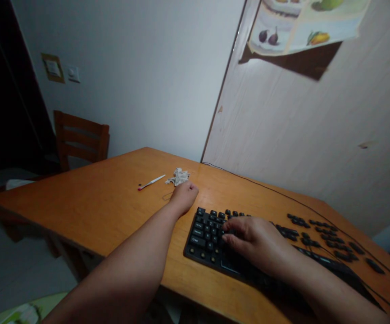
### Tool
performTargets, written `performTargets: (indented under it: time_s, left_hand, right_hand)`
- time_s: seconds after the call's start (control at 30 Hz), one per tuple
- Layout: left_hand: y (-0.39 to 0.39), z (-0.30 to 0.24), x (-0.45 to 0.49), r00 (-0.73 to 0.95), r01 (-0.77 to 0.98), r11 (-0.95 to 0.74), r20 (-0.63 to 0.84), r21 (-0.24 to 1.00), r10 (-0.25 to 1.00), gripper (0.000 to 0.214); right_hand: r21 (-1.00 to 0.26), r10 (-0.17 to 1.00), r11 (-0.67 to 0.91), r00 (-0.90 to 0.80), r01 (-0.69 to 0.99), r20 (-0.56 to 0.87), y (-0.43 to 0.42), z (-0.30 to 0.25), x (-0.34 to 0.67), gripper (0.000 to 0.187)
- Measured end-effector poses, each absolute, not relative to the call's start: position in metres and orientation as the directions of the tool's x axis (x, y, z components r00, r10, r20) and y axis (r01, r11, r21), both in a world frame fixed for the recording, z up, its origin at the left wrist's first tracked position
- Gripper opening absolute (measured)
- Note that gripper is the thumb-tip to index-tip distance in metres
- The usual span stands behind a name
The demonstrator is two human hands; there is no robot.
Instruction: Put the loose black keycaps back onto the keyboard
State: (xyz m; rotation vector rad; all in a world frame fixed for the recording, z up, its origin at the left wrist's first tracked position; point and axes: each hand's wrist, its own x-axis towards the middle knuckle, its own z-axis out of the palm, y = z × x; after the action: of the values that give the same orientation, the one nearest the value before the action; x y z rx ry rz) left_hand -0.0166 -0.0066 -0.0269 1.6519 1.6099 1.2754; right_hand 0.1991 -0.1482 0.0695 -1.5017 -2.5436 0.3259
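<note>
A black keyboard lies near the table's front edge; along its bottom row some switches show without caps. Over its left half is my right hand, thumb and forefinger bent close together at the keys. Whatever is between those fingertips is too small to make out. Beyond the keyboard's upper left corner, my left hand is closed in a fist beside a crumpled grey-white cloth or tissue; its contents, if any, are hidden. Loose black keycaps lie in rows to the right of the keyboard.
On the wooden table, a thin white brush-like tool lies left of the crumpled piece. A dark cable runs along the back edge by the wall. A wooden chair stands at the far left.
</note>
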Motion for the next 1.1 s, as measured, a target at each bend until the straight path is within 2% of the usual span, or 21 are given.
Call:
performTargets:
  time_s: [0.33,0.67,0.87,1.1]
  left_hand:
    - [-0.007,-0.026,-0.016,-0.145,0.465,-0.18,0.275,0.867,0.95,0.014]
    - [-0.009,-0.022,-0.015,-0.138,0.5,-0.181,0.285,0.847,0.949,0.015]
    - [-0.011,-0.022,-0.015,-0.142,0.485,-0.184,0.284,0.855,0.948,0.014]
    - [-0.01,-0.024,-0.015,-0.144,0.455,-0.18,0.272,0.872,0.951,0.013]
  right_hand:
    - [-0.14,0.842,0.539,-0.525,0.831,0.128,-0.181,0.042,0.192,0.019]
    - [0.095,0.796,0.558,-0.563,0.825,0.222,-0.188,0.035,0.186,0.022]
    - [0.096,0.787,0.557,-0.56,0.825,0.259,-0.189,0.033,0.182,0.022]
    - [0.101,0.8,0.548,-0.555,0.831,0.229,-0.189,0.034,0.18,0.021]
